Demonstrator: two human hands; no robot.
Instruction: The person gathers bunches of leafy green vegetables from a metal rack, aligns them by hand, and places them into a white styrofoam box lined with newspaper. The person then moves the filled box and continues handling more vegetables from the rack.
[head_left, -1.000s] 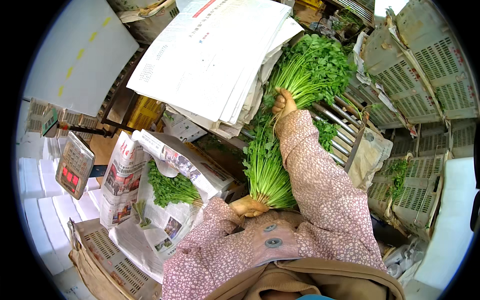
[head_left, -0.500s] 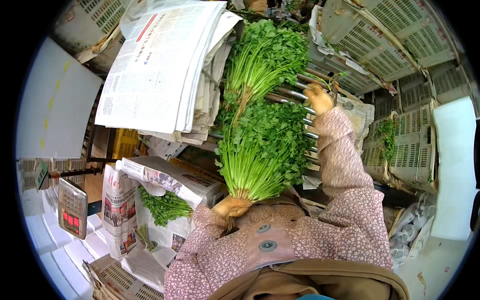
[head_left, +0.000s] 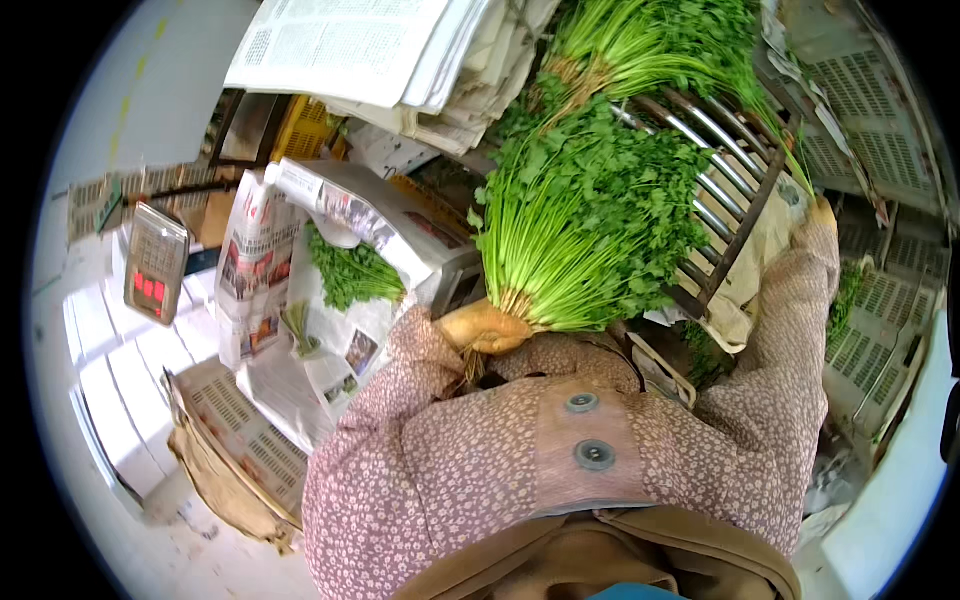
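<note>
The left hand [head_left: 487, 328] grasps the root ends of a bunch of leafy greens [head_left: 590, 230], which spreads from before the near edge of the roller rack [head_left: 742, 232] over its rollers. Beyond the rack's right edge, a thin stalk [head_left: 797, 165] meets the right hand [head_left: 820, 214]; whether it grips, I cannot tell. Toward the far edge lies a second bunch [head_left: 660, 45], beside stacked newspapers [head_left: 350, 45].

Leafy greens [head_left: 590, 230] in my left hand [head_left: 487, 328]
I grip them at the roots; my right hand [head_left: 819, 214] is beyond the metal rollers [head_left: 722, 196], near a thin stalk [head_left: 797, 170].
</note>
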